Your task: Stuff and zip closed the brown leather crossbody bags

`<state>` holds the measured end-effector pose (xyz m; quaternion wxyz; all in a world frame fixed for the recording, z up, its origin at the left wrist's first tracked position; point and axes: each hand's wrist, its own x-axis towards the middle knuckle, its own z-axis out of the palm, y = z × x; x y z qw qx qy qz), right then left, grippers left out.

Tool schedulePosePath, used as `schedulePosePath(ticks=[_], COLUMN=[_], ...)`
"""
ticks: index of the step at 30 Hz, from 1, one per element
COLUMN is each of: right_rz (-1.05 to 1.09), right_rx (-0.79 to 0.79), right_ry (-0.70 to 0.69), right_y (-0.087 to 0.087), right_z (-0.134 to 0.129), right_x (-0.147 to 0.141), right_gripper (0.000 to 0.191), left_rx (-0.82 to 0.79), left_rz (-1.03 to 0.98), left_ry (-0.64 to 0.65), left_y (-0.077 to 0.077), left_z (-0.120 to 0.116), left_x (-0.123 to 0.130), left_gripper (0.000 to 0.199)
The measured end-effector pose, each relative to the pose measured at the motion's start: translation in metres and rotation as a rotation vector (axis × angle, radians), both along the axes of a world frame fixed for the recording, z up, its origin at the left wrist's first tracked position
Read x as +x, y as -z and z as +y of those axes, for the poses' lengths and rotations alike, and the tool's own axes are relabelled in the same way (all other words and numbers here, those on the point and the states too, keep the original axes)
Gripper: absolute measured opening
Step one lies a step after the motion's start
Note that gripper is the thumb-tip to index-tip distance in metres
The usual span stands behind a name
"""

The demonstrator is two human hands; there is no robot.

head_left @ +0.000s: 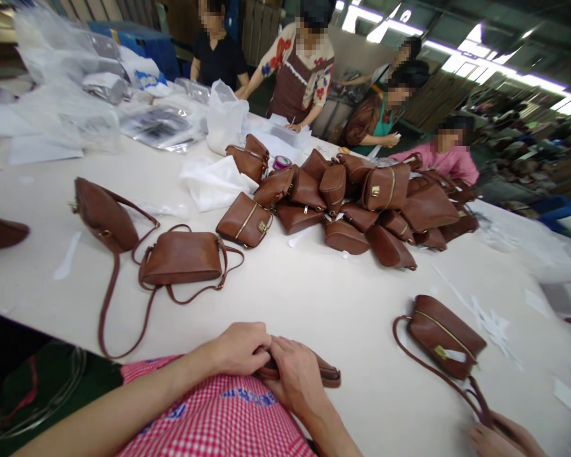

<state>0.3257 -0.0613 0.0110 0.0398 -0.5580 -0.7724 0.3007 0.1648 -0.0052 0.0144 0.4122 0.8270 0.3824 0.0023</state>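
Observation:
A brown leather handbag (330,372) lies at the front edge of the table, close against my checked apron (228,416). My left hand (242,348) is closed on the bag's left part, fingers curled in. Over its middle my right hand (295,368) is wrapped, thumb toward me. The two hands touch or nearly touch, and they hide most of the bag; only its right end shows. Farther off to the left, a brown bag with a strap (183,257) lies on the table, and another brown bag (107,212) leans beside it.
A heap of brown bags (352,203) covers the table's far middle. At right, a co-worker's hand (499,438) holds the strap of a brown bag (447,336). Clear plastic wrapping (71,108) is piled at far left. Several people stand or sit across the white table (285,285).

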Motion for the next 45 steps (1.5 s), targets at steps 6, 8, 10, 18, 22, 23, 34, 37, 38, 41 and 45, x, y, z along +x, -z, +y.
schedulePosePath(ticks=[6,8,10,18,22,23,34,37,38,41,45], right_rz=[-0.053,0.003,0.017,-0.147,-0.143,-0.139,-0.013,-0.001,0.001,-0.031,-0.112], right_rx=[-0.037,-0.025,-0.010,0.021,-0.024,-0.033,0.068,0.098,0.096,0.060,0.000], right_ry=[0.078,0.096,0.112,0.104,0.121,0.111,0.119,0.126,0.126,0.134,0.136], right_y=[-0.001,0.000,0.003,0.021,0.011,0.008,0.032,0.034,0.033,0.024,0.005], right_z=[-0.003,-0.005,-0.008,-0.012,-0.008,-0.007,-0.043,-0.036,-0.031,-0.013,-0.003], right_x=[-0.001,0.001,0.003,0.006,0.006,0.009,0.055,0.052,0.050,0.045,0.038], right_gripper=[0.031,0.033,0.032,0.018,0.027,0.035,0.066,0.050,0.046,0.037,0.029], left_rx=[-0.035,-0.075,-0.105,-0.432,-0.492,-0.472,-0.126,-0.248,-0.301,-0.375,-0.392], left_rz=[0.092,0.060,0.041,-0.168,-0.298,-0.328,-0.390,-0.392,-0.405,-0.430,-0.447], left_ry=[0.184,0.172,0.116,-0.153,-0.274,-0.299,-0.183,-0.230,-0.264,-0.347,-0.373], left_y=[-0.008,-0.006,-0.003,0.037,0.050,0.050,0.034,0.048,0.055,0.069,0.061], left_z=[0.022,0.025,0.027,0.015,0.003,0.002,0.004,0.012,0.014,0.017,0.011], left_x=[0.013,0.011,0.005,-0.026,-0.028,-0.027,-0.023,-0.026,-0.027,-0.030,-0.029], left_gripper=[0.017,0.017,0.018,0.024,0.023,0.023,0.029,0.028,0.029,0.032,0.031])
